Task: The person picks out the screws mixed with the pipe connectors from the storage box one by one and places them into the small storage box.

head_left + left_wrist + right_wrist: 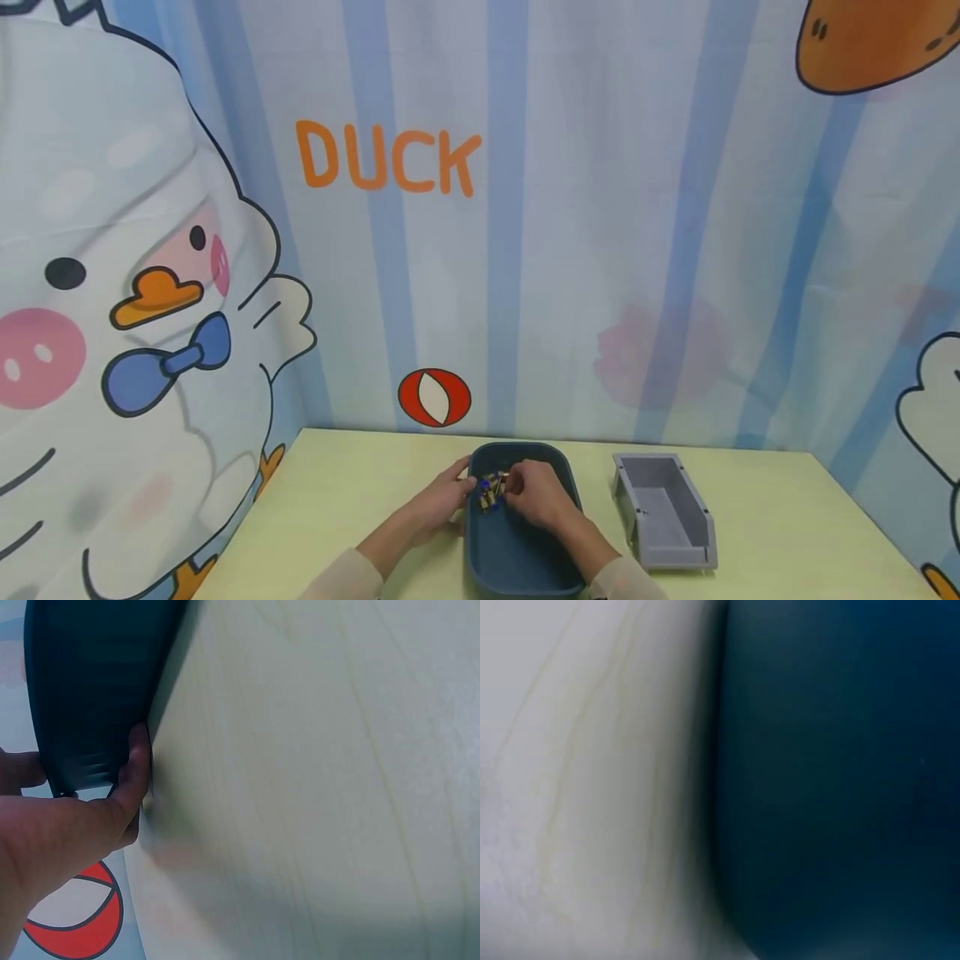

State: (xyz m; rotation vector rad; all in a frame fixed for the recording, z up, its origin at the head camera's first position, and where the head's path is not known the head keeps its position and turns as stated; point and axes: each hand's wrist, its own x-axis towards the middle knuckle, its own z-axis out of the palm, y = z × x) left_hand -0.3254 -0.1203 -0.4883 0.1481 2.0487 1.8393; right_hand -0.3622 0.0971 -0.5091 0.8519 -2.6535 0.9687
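Note:
A dark blue-green tray point(517, 562) with rounded corners stands on the table. My left hand point(437, 502) grips its left side near the far end. In the left wrist view, fingers point(135, 769) lie along the tray's outer wall point(97, 690). Small brass-coloured and blue pieces point(489, 492) are heaped inside, toward the far left. My right hand point(538, 493) reaches into the tray with bent fingers, its fingertips right at the heap; I cannot tell whether they pinch a piece. Only tray and table fill the right wrist view; that hand is out of sight there.
Right of the tray stands a grey plastic bin point(675, 557) with a lowered front. Both rest on a pale yellow table point(367, 475). Behind the table's far edge hangs a printed curtain point(585, 250) with duck pictures.

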